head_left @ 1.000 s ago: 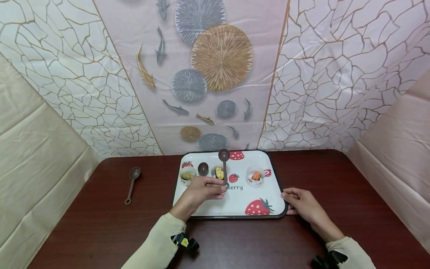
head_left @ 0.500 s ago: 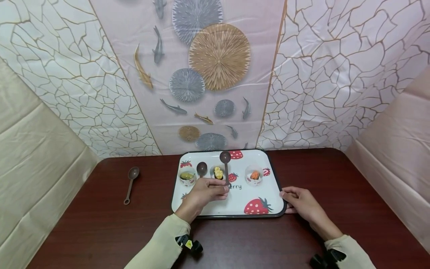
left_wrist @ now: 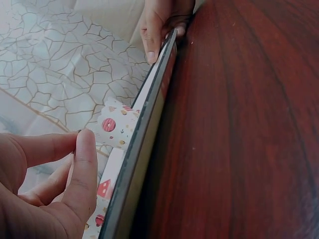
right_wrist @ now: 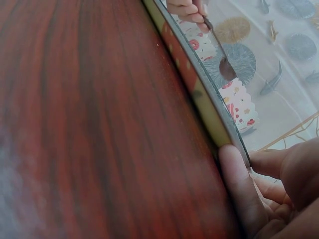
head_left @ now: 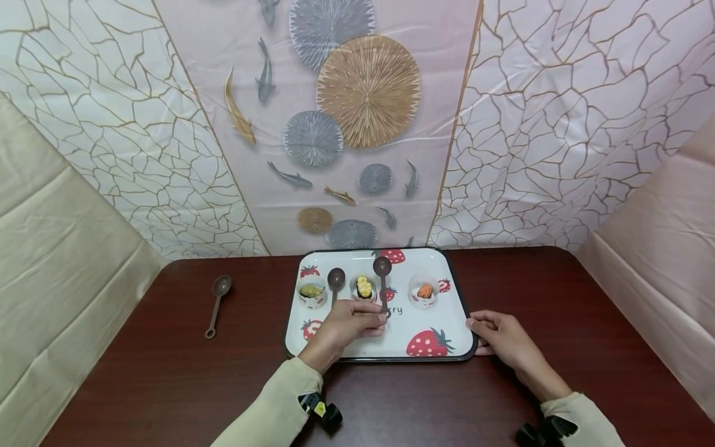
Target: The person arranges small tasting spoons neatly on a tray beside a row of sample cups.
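My left hand [head_left: 346, 326] pinches the handle end of a dark brown spoon [head_left: 382, 267] between thumb and fingertips. In the right wrist view this spoon [right_wrist: 227, 69] is held above the tray, its bowl pointing away from the hand. A second brown spoon [head_left: 336, 279] lies on the strawberry-print tray [head_left: 385, 344], its handle end hidden behind the left hand. My right hand [head_left: 503, 338] grips the tray's near right edge, thumb and fingers on either side of the rim in the right wrist view.
Three patterned paper cups stand on the tray: a left cup [head_left: 311, 301] with green food, a middle cup [head_left: 354, 287] with yellow-topped food, a right cup [head_left: 422, 302] with an orange piece. Another brown spoon [head_left: 218, 304] lies on the dark wooden table [head_left: 139, 372]. A patterned cloth [head_left: 503, 155] hangs behind.
My left hand has moved a little to the right with its spoon, uncovering more of the spoon lying on the tray. The right hand and the tray stay in place.
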{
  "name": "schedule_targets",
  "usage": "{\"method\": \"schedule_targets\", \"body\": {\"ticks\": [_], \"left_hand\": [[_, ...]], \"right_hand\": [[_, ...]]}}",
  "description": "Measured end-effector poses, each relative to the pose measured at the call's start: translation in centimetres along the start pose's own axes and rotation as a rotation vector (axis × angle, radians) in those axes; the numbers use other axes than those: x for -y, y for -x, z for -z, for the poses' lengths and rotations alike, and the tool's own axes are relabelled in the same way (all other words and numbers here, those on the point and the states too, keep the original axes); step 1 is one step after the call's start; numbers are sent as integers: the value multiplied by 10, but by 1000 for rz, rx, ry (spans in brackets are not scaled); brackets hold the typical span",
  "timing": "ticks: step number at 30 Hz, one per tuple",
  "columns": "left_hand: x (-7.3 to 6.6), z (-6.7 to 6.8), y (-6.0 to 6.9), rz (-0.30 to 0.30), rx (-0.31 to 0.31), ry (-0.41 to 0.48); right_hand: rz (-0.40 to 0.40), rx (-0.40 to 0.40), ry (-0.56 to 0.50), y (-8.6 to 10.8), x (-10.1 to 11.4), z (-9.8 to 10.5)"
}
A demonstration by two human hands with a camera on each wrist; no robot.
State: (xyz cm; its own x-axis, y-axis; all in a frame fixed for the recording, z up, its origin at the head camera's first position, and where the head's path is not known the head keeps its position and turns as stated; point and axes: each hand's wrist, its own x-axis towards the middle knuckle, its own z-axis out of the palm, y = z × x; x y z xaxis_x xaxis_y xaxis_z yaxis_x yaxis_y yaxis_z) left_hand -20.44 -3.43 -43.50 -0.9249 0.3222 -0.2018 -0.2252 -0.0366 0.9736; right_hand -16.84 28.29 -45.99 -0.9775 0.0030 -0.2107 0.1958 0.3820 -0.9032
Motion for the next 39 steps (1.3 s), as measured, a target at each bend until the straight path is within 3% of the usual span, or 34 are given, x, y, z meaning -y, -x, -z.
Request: {"method": "schedule_targets", "body": {"ticks": [16, 27, 39], "left_hand": [[4, -3, -4, 25, -9, -27], [7, -2, -6, 87, -18, -71], [7, -2, -8, 106, -37, -45]], "right_hand": [[-10, -4, -8, -1, -1, -1], [2, -2, -26, 0, -2, 0], [-11, 1, -1, -1, -2, 0]]}}
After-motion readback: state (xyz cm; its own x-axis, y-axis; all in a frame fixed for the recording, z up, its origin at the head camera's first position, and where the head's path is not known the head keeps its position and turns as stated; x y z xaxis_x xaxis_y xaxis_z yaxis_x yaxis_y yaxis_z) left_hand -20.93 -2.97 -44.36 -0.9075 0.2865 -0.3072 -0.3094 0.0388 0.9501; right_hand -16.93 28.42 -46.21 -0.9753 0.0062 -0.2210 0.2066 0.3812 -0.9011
